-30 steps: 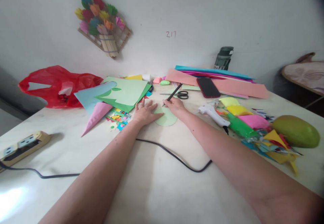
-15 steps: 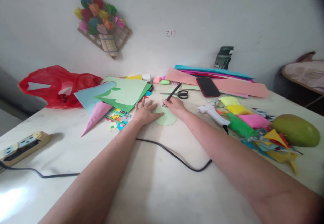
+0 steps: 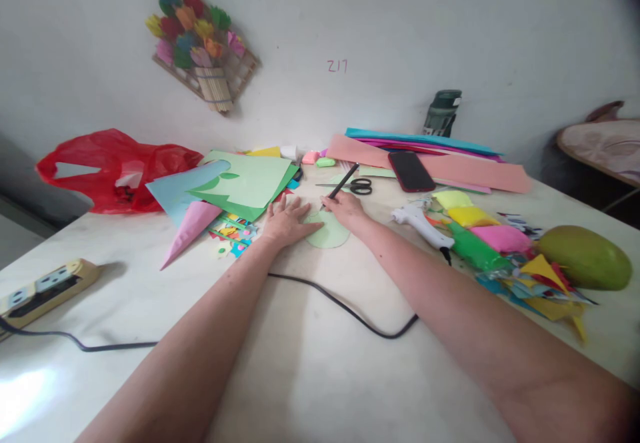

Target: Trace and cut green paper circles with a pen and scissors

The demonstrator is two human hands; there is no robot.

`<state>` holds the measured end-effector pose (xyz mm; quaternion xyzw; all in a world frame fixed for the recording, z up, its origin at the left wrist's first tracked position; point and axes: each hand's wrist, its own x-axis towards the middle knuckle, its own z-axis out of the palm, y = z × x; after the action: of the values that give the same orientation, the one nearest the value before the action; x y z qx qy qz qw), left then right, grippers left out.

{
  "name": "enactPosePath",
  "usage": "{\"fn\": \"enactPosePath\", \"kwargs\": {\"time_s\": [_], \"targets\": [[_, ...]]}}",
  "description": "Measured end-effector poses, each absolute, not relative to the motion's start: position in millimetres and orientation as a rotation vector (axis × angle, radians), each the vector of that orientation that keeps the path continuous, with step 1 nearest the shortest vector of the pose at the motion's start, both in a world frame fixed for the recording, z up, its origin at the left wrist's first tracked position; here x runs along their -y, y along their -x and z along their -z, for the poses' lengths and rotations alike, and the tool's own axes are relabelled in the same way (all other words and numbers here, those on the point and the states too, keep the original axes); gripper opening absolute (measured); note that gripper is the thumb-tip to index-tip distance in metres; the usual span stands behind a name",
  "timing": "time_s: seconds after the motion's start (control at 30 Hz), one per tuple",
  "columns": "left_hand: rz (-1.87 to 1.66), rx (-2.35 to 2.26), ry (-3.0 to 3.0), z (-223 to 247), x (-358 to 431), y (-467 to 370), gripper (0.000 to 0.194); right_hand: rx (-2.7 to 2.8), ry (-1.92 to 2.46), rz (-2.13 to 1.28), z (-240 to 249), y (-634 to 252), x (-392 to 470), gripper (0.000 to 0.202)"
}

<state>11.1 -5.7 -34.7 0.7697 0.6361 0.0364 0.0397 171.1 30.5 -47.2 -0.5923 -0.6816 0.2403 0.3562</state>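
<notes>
A pale green rounded paper piece (image 3: 330, 233) lies flat on the table between my hands. My left hand (image 3: 289, 221) rests flat with spread fingers, its thumb over the paper's left edge. Pinched in my right hand (image 3: 344, 207) is a black pen (image 3: 345, 180), tilted, its tip down at the paper's upper part. Black-handled scissors (image 3: 361, 187) lie just beyond my right hand. Left of my left hand are small coloured scraps (image 3: 235, 235) and light green sheets (image 3: 250, 179).
On the right lie a white glue gun (image 3: 424, 227), clay packets (image 3: 477, 246), a green fruit (image 3: 584, 257) and a phone (image 3: 411, 171). A black cable (image 3: 345, 306) crosses the near table. At left are a red bag (image 3: 115, 169) and a power strip (image 3: 50, 289).
</notes>
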Motion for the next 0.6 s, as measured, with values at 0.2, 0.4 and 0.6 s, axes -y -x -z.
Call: {"fn": "enactPosePath", "kwargs": {"time_s": [0.2, 0.4, 0.6], "targets": [[-0.116, -1.946, -2.355, 35.6, 4.8, -10.7, 0.076, 1.763, 1.542, -0.614, 47.7, -171.3, -31.9, 0.026], [-0.096, -1.951, -2.360, 34.7, 5.4, -11.0, 0.076, 1.781, 1.538, -0.603, 47.0, -171.6, -31.6, 0.026], [-0.117, -1.941, -2.362, 34.4, 5.7, -10.9, 0.074, 1.783, 1.552, -0.598, 45.0, -171.8, -29.7, 0.026]]}}
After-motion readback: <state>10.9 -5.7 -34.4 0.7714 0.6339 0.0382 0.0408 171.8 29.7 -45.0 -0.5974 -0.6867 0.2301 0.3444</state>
